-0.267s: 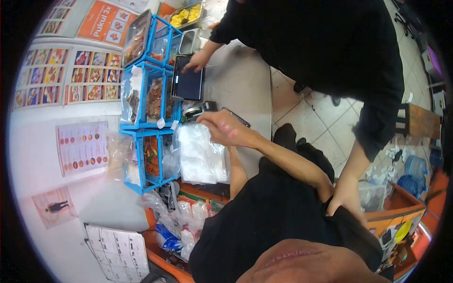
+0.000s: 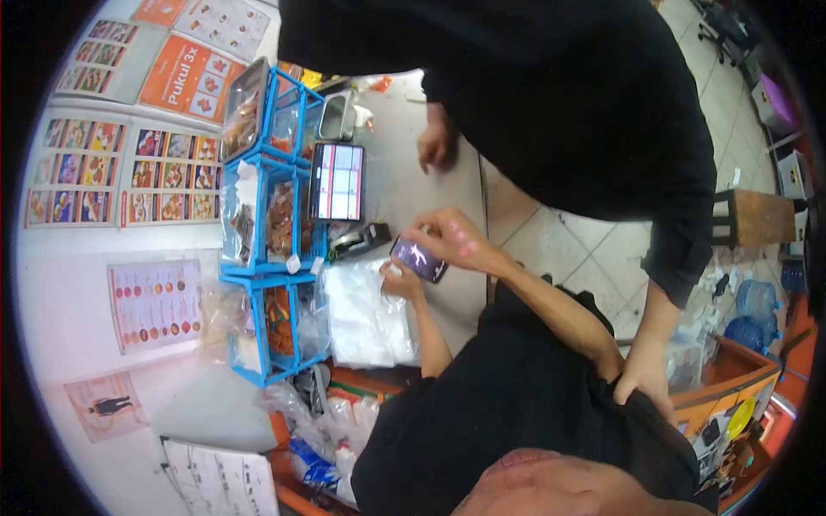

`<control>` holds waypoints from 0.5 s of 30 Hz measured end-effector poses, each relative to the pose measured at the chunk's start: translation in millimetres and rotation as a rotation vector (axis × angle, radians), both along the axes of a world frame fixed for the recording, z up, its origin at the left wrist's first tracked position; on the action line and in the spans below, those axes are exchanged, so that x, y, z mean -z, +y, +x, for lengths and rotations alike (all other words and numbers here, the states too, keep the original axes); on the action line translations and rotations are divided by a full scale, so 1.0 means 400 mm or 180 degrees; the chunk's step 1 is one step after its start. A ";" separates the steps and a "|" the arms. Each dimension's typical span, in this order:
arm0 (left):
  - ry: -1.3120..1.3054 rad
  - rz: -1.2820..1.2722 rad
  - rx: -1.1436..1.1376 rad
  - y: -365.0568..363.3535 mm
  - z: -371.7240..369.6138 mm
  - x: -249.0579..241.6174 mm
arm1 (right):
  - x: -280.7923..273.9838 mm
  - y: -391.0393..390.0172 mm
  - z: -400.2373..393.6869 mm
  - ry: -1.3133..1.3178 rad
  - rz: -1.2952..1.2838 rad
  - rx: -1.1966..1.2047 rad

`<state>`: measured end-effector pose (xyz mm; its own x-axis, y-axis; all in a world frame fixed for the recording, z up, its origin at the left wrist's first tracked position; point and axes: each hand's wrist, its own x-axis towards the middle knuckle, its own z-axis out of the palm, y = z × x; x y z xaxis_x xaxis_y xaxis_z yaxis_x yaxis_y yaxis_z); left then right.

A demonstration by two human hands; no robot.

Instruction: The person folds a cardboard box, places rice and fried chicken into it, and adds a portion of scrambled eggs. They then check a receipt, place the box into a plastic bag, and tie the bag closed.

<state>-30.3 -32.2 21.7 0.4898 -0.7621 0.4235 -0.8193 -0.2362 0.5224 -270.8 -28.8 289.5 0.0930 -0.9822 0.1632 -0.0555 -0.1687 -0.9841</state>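
My right hand [image 2: 456,241] is closed over the upper edge of a phone [image 2: 422,260] with a lit screen; its curled fingertips partly cover the phone, and anything in them is hidden. Beside the phone's left end, my left hand [image 2: 402,281] is closed over the edge of a stack of clear plastic bags [image 2: 361,318]. What its fingers pinch is too small to tell. A black tape dispenser [image 2: 361,241] stands just above the bags, below a tablet [image 2: 337,182] with a lit screen.
Blue baskets [image 2: 297,232] with packed food line the wall. A co-worker in black [image 2: 568,112] leans over the counter [image 2: 460,189], one hand [image 2: 437,148] above it, the other [image 2: 645,378] against black cloth. A metal tray [image 2: 336,116] and an orange drawer with bags are nearby.
My right hand has moved off the bags to the phone, uncovering my left hand. The phone and tablet screens have lit up. The co-worker's hand has drawn back from the tablet.
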 end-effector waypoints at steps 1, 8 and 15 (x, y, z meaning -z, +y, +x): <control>0.0064 -0.0202 0.0066 -0.027 -0.015 0.006 | 0.002 -0.008 -0.005 0.0106 0.0321 -0.0121; 0.1296 -0.0785 0.0043 -0.031 -0.022 0.014 | 0.127 0.003 0.024 0.0372 0.1090 -0.0757; 0.2051 -0.0745 -0.0253 0.201 -0.353 -0.180 | 0.473 0.025 -0.101 0.0971 -0.0036 -0.0002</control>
<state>-171.3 48.0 93.5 0.7496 -0.6375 0.1781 -0.3131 -0.1044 0.9440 -311.3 -18.7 100.4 0.1398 -0.9804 0.1385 -0.3481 -0.1796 -0.9201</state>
